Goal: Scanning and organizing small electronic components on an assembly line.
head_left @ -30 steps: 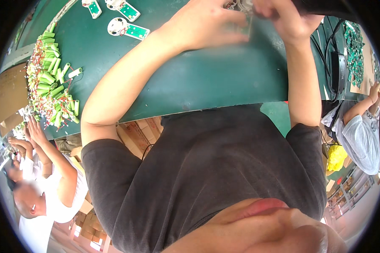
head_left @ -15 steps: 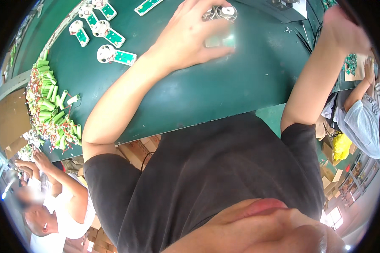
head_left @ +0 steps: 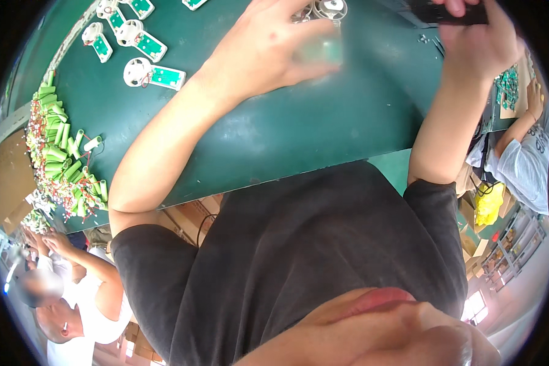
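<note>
My left hand (head_left: 271, 49) lies over the table with thumb and fingers spread around a white-framed green circuit board (head_left: 324, 51), holding it; the board is blurred. Round white and metal parts (head_left: 331, 8) show just beyond the fingers. At the upper right, my right hand (head_left: 482, 44) is closed around a black object (head_left: 466, 15), its fingers wrapping over the front; its kind cannot be made out. To the left of my left arm lies another circuit board unit with a round white frame (head_left: 166, 77), and several like it are farther back.
A heap of green cylindrical cells with red wires (head_left: 58, 146) lies along the left of the green table (head_left: 287, 134). A box of small green boards (head_left: 507, 91) stands at right. Co-workers sit left (head_left: 91, 274) and right (head_left: 527, 177); a yellow bag (head_left: 489, 204) is below right.
My right hand has moved left and is now closed on the black object. My left hand stays around the circuit board. The view has shifted slightly, sliding table items up and left.
</note>
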`<state>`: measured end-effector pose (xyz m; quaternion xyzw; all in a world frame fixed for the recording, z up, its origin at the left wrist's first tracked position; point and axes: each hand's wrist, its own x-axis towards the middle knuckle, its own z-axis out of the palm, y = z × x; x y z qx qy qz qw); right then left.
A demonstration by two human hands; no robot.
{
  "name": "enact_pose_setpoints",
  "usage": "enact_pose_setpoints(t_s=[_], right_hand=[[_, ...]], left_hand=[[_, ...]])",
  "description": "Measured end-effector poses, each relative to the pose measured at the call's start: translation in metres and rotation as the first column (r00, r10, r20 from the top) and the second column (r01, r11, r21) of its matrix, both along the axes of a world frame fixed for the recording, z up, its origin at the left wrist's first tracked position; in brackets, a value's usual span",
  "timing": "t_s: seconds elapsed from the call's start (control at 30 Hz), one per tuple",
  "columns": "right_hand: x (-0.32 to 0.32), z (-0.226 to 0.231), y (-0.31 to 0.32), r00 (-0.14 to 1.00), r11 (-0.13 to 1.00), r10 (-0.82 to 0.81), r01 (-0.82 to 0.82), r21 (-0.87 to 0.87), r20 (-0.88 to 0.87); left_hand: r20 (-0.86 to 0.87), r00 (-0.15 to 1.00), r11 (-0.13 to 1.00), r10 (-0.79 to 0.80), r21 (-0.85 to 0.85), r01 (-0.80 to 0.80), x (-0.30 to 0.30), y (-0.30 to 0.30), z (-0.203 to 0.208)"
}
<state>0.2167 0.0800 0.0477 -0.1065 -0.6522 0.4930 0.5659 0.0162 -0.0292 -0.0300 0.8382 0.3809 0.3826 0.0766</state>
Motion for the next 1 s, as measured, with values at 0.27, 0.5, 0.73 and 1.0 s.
enact_pose_setpoints(t_s=[0.27, 0.5, 0.73, 1.0], right_hand=[[-0.033, -0.027, -0.024, 0.981, 0.975, 0.193, -0.193, 0.108, 0.007], [-0.038, -0.033, -0.028, 0.981, 0.975, 0.193, -0.191, 0.110, -0.009], [-0.032, -0.055, -0.019, 0.982, 0.977, 0.146, -0.162, 0.137, 0.121], [-0.021, -0.030, -0.024, 0.988, 0.988, 0.152, -0.152, -0.015, 0.014]], left_hand=[[0.001, 1.000, 1.000, 0.000, 0.018, 0.000, -0.001, -0.004, 0.001], [-0.030, 0.999, 0.997, 0.022, -0.068, -0.024, -0.001, -0.003, 0.001], [-0.052, 0.996, 0.997, 0.074, -0.006, -0.075, -0.003, -0.006, -0.005], [-0.043, 0.996, 0.996, 0.079, -0.031, -0.080, -0.002, 0.000, 0.022]])
